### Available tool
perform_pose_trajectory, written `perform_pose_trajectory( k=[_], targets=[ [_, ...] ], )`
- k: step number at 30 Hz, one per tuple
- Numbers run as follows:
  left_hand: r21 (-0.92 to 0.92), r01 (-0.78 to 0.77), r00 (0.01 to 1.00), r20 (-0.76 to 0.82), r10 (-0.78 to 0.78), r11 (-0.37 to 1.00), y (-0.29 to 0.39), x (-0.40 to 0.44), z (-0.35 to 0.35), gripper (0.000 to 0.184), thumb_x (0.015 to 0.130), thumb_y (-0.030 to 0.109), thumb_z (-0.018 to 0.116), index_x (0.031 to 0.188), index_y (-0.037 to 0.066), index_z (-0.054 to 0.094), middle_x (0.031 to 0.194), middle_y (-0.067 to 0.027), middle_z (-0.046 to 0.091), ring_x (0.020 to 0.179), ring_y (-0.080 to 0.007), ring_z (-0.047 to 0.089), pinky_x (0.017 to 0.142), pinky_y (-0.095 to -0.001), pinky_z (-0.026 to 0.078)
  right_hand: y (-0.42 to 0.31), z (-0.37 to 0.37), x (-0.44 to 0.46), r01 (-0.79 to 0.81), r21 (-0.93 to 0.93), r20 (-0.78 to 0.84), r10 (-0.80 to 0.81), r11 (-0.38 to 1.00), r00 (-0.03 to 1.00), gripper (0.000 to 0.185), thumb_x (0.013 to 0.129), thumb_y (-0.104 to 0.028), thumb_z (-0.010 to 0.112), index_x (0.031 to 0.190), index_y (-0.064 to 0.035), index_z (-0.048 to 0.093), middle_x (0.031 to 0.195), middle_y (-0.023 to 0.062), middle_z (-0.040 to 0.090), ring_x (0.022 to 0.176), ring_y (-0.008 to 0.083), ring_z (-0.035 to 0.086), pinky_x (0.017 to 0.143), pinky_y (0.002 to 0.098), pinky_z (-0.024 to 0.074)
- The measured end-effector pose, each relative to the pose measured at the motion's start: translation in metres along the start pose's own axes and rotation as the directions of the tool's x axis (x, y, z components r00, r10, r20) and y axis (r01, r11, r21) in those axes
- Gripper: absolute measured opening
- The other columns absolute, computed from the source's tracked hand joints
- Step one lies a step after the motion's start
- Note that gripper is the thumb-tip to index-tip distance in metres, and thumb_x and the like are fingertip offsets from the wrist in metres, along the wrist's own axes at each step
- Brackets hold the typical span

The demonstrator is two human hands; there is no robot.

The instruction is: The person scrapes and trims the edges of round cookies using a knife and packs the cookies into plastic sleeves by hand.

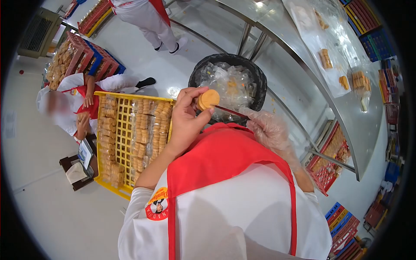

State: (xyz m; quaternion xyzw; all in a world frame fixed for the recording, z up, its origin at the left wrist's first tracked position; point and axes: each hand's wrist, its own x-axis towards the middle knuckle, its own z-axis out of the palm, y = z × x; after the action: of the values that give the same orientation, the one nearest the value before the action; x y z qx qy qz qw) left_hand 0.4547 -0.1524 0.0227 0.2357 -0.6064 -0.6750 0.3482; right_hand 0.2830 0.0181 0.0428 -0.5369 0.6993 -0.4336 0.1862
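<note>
In my left hand (184, 119), a short stack of round golden biscuits (209, 99) is pinched between thumb and fingers. My right hand (269, 129) wears a clear plastic glove and is closed on a thin dark-red tool (230, 111), maybe a knife. The tool's tip is at the edge of the biscuits. Below both hands stands a bin lined with a black bag (258, 82), filled with crumpled clear plastic wrappers (223, 78) and some biscuit pieces.
To the left is a yellow crate (125, 125) with rows of packed biscuits. A co-worker (73, 99) sits beyond it; another person (143, 21) stands farther off. A steel table (364, 134) at right carries biscuits and plastic. Stacked crates (342, 223) stand lower right.
</note>
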Motion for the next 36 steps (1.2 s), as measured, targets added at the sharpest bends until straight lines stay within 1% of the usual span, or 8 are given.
perform_pose_trajectory(
  k=[2,11,14,17,20,23,26,36],
  targets=[
    [0.013,-0.014,1.0,0.01,0.014,1.0,-0.005,0.001,-0.002,0.05,0.076,-0.014,0.065,0.124,-0.002,0.058,0.121,-0.0079,0.047,0.112,-0.0156,0.054,0.096,-0.0279,0.045,0.01,0.011,-0.002,-0.001,-0.076,-0.113,-0.008,0.997,0.994,0.032,0.086,0.004,0.063,0.116,-0.0065,0.068,0.077,0.0122,0.062,0.072,0.0282,0.063,0.065,0.036,0.051],
    [0.014,0.048,0.998,0.036,-0.048,0.999,-0.007,0.004,0.004,0.049,0.076,-0.017,0.063,0.123,-0.004,0.057,0.119,-0.0068,0.047,0.115,-0.0163,0.053,0.1,-0.0303,0.043,0.003,0.003,-0.004,-0.069,-0.179,-0.073,0.057,0.981,0.996,0.032,0.087,0.004,0.063,0.116,-0.0101,0.069,0.075,0.0091,0.061,0.071,0.0245,0.064,0.064,0.0332,0.0512],
    [0.033,0.057,0.997,0.05,-0.059,0.998,-0.008,0.005,0.003,0.049,0.076,-0.017,0.063,0.123,-0.004,0.057,0.119,-0.0069,0.047,0.115,-0.0168,0.053,0.101,-0.0306,0.043,-0.002,0.003,-0.007,-0.085,0.03,-0.04,0.086,0.996,0.996,0.027,0.088,0.003,0.063,0.112,-0.0081,0.069,0.075,0.0077,0.061,0.073,0.0217,0.065,0.064,0.0329,0.0522],
    [0.019,0.077,0.995,0.059,-0.078,0.997,-0.01,0.005,0.005,0.049,0.076,-0.017,0.063,0.123,-0.004,0.057,0.12,-0.0072,0.047,0.116,-0.0174,0.053,0.101,-0.031,0.043,0.011,0.015,-0.008,-0.133,-0.033,-0.188,0.124,0.991,0.974,0.024,0.088,0.003,0.063,0.109,-0.007,0.07,0.075,0.0066,0.062,0.072,0.0203,0.065,0.066,0.032,0.0532],
    [0.007,0.069,0.996,0.062,-0.069,0.998,-0.013,0.006,0.004,0.05,0.075,-0.015,0.065,0.122,-0.002,0.059,0.12,-0.0075,0.046,0.113,-0.0158,0.053,0.097,-0.0279,0.045,0.003,0.008,-0.011,-0.07,0.034,-0.113,0.073,0.997,0.991,0.019,0.088,0.002,0.064,0.104,-0.0061,0.07,0.074,0.0078,0.062,0.072,0.0215,0.065,0.067,0.0323,0.053],
    [-0.006,0.082,0.994,0.073,-0.081,0.997,-0.015,0.005,0.005,0.05,0.075,-0.014,0.067,0.123,-0.001,0.06,0.12,-0.0075,0.046,0.111,-0.0148,0.053,0.095,-0.0267,0.045,0.016,0.017,-0.015,-0.087,-0.086,-0.229,0.066,0.992,0.971,0.015,0.088,0.0,0.065,0.101,-0.0057,0.071,0.074,0.0096,0.061,0.071,0.0242,0.064,0.065,0.0331,0.0522],
    [0.003,0.081,0.993,0.084,-0.081,0.997,-0.015,0.005,0.006,0.05,0.075,-0.014,0.067,0.123,-0.001,0.06,0.12,-0.0073,0.046,0.112,-0.0147,0.053,0.096,-0.0269,0.045,-0.005,0.003,-0.011,-0.165,-0.01,-0.104,0.163,0.986,0.981,0.013,0.089,-0.004,0.065,0.101,-0.006,0.07,0.074,0.0107,0.061,0.07,0.0269,0.062,0.064,0.0354,0.0509],
    [-0.014,0.179,0.982,0.067,-0.178,0.984,-0.007,-0.007,0.008,0.048,0.076,-0.015,0.065,0.122,-0.003,0.058,0.121,-0.0073,0.046,0.115,-0.016,0.053,0.1,-0.0291,0.044,-0.006,0.005,-0.021,-0.177,-0.029,-0.083,0.174,0.984,0.981,0.021,0.09,-0.007,0.063,0.11,-0.0088,0.069,0.079,0.0125,0.062,0.076,0.0302,0.063,0.067,0.0378,0.051]
  ],
)
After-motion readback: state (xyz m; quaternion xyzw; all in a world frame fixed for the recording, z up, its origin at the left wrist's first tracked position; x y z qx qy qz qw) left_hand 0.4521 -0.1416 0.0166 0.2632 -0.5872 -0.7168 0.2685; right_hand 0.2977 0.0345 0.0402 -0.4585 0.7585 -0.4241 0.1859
